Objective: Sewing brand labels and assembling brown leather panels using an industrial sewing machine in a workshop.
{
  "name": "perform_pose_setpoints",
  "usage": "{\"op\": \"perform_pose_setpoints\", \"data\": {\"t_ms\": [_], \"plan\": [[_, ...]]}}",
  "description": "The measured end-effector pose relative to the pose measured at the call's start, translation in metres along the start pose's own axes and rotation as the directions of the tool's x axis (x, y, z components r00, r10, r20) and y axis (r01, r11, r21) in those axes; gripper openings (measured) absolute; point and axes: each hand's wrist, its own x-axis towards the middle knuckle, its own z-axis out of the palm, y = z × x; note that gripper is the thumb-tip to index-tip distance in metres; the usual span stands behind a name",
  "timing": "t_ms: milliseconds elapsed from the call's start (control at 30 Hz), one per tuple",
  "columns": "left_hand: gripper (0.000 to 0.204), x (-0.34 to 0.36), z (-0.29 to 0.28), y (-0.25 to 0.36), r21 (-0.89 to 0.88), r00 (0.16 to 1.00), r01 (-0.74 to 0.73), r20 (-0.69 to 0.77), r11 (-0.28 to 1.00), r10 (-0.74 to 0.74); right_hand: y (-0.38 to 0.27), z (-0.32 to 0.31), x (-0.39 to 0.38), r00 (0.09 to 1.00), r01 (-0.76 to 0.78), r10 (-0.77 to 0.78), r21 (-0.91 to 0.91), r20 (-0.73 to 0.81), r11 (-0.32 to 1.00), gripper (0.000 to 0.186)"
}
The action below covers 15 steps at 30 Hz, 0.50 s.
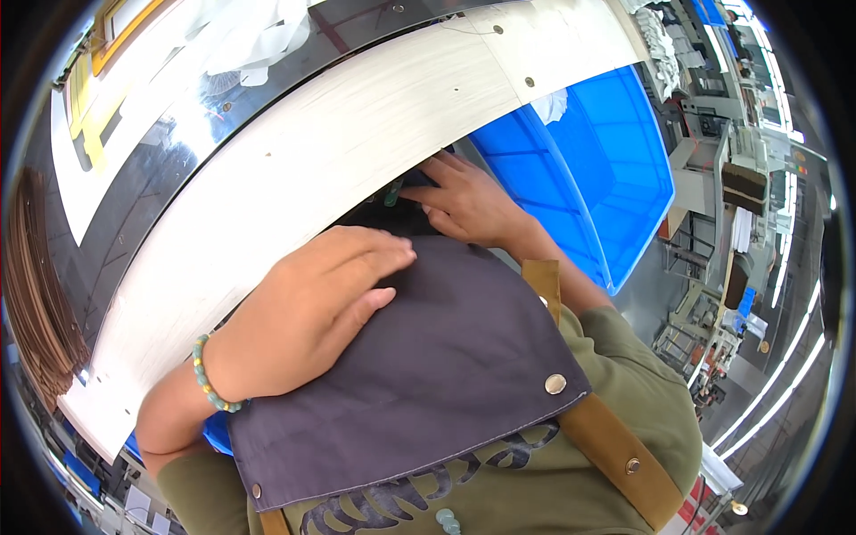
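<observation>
My left hand (325, 303), with a beaded bracelet at the wrist, is over the top of a dark grey apron (419, 374), fingers loosely extended and nothing visible in them. My right hand (459, 201) reaches to the dark gap below the pale table edge, fingers spread beside a small green object (391, 194) that I cannot make out. Some of its fingertips are in shadow. The apron has metal studs and tan straps (615, 446).
The pale table (294, 169) curves across above my hands, with a glossy strip, white sheets and a yellow item (89, 116) beyond. A blue bin (624, 178) stands at right. A brown stack (45, 294) sits far left; workbenches (722, 250) lie farther right.
</observation>
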Motion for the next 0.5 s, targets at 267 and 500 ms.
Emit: {"op": "perform_pose_setpoints", "data": {"t_ms": [267,500], "plan": [[0.048,-0.013,0.043,-0.055,0.031,0.948,0.318,-0.026,0.948,-0.317,0.003,0.004,0.002,0.995,0.066,-0.063,0.036,-0.08,0.997,0.038],[0.028,-0.008,0.054,-0.076,0.111,0.909,0.413,-0.119,0.904,-0.4,0.003,0.015,0.011,0.996,0.089,-0.089,-0.01,-0.027,0.996,0.048]]}}
